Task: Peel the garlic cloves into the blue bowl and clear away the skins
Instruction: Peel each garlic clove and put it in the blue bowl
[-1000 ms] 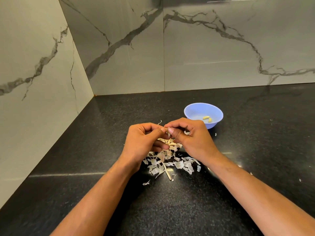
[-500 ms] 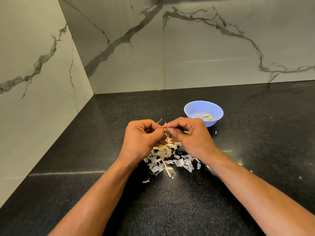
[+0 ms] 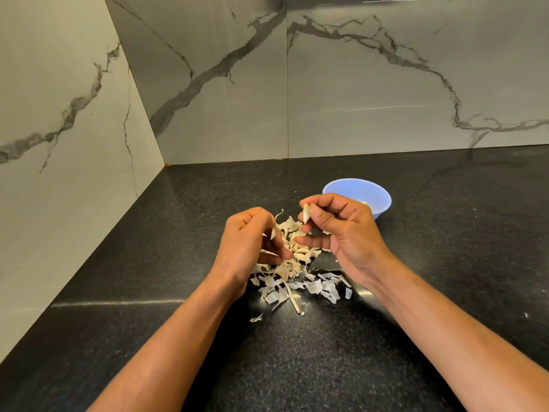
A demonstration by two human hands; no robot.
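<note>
Pinched between thumb and forefinger, a pale tapered garlic clove (image 3: 306, 213) stands upright in the right hand (image 3: 344, 233), raised in front of the blue bowl (image 3: 377, 191). That hand hides most of the bowl's inside. Fingers curled, the left hand (image 3: 252, 242) pinches a thin scrap of skin (image 3: 272, 233). Papery, curled skins (image 3: 297, 275) lie heaped beneath both hands on the speckled black counter (image 3: 178, 233).

A home kitchen corner — black speckled stone countertop (image 3: 297, 367) meeting grey-veined marble wall panels (image 3: 356, 84).
</note>
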